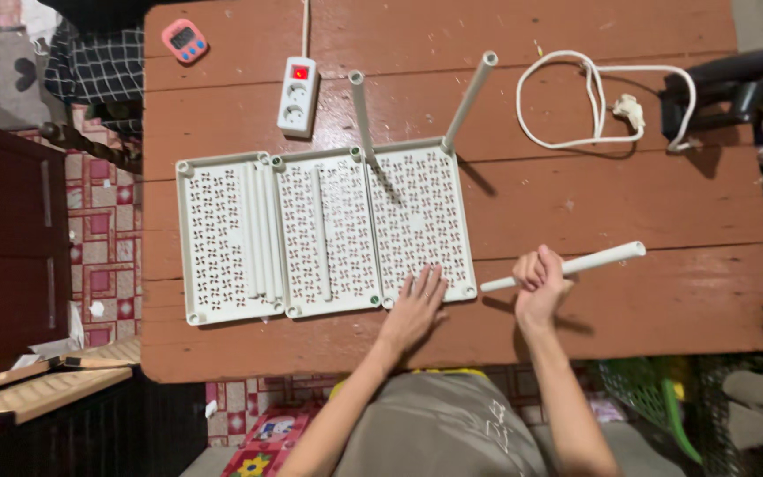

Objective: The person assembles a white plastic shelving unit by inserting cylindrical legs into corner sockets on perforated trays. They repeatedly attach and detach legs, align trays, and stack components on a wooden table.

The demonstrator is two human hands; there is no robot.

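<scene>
Left hand spread flat on the near edge of the right shelf panel, right hand just right of that panel, fist closed around a white tube, 2 tubes standing in the panel's far corners

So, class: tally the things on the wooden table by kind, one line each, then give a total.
Perforated white panels: 3
White tubes: 6
Power strip: 1
Coiled white cable: 1
Pink timer: 1
Total: 12
</scene>
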